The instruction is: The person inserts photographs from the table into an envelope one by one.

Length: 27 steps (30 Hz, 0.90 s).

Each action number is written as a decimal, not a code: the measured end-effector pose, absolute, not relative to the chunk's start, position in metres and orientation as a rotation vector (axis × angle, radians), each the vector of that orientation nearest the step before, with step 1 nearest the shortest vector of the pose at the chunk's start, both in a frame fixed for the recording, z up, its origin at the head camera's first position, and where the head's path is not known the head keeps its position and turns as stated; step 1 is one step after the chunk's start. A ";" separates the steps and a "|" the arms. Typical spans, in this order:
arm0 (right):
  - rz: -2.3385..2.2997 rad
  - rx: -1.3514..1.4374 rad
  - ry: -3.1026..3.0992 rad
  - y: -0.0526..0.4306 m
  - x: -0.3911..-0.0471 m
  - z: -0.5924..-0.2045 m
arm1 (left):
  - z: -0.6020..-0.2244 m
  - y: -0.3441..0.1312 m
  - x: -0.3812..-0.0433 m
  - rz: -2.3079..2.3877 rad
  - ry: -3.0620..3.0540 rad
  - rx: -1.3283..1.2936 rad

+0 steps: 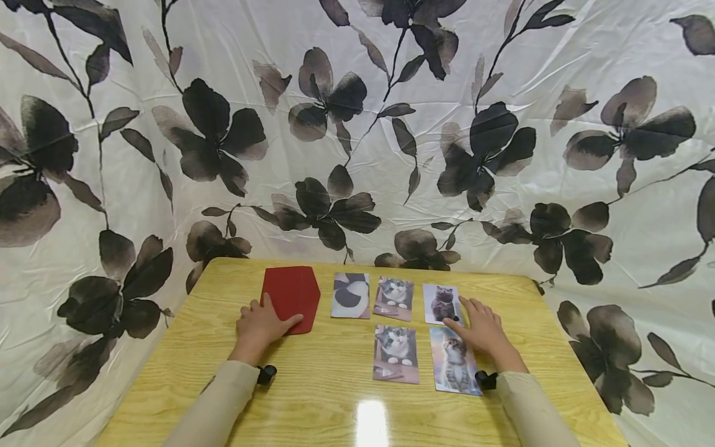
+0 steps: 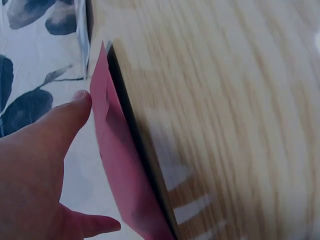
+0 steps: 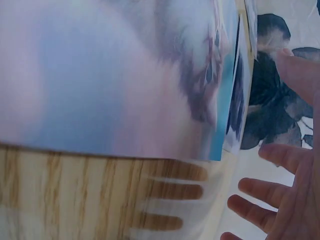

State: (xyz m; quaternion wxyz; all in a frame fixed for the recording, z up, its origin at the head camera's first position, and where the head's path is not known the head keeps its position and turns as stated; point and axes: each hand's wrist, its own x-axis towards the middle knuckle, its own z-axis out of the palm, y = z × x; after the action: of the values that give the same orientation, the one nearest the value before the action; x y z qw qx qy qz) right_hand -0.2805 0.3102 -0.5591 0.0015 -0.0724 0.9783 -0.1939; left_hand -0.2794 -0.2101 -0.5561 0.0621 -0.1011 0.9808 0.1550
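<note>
My left hand (image 1: 261,326) is spread over the near-left part of a red envelope (image 1: 295,292), thumb across its lower portion and fingers along its left side. The left wrist view has a fingertip right at the edge of the red envelope (image 2: 117,150). At the right, my right hand (image 1: 487,329) is held with fingers spread beside a dark grey cat card (image 1: 441,301), its thumb over the card's lower edge. Just below that card lies a tabby kitten card (image 1: 454,369). The kitten card (image 3: 100,75) fills much of the right wrist view, with straight fingers beyond it.
Two matching grey-and-white cat cards, one upper (image 1: 393,298) and one lower (image 1: 396,354), lie in the middle of the wooden table (image 1: 313,397). A card with dark and white curved shapes (image 1: 350,295) lies left of the upper one. Floral cloth (image 1: 391,155) hangs behind.
</note>
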 end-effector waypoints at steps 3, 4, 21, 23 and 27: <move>-0.619 -0.206 3.057 0.310 -0.282 -0.561 | -0.557 -0.207 -0.280 0.431 2.979 -0.318; -0.621 -0.196 3.051 0.310 -0.283 -0.561 | -0.557 -0.206 -0.279 0.419 2.987 -0.318; -0.558 -0.050 3.038 0.306 -0.293 -0.565 | -0.553 -0.202 -0.280 0.440 3.010 -0.390; -0.550 -0.042 3.038 0.306 -0.294 -0.566 | -0.553 -0.204 -0.281 0.475 2.996 -0.421; -0.542 -0.034 3.034 0.305 -0.294 -0.566 | -0.554 -0.207 -0.283 0.548 2.969 -0.482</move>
State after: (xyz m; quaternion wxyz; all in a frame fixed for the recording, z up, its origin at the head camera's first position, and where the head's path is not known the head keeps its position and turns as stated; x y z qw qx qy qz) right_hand -0.2938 0.3048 -0.5662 0.0299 -0.0110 0.9839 -0.1757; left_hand -0.2830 -0.2072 -0.5537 0.0423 -0.1575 0.9702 0.1790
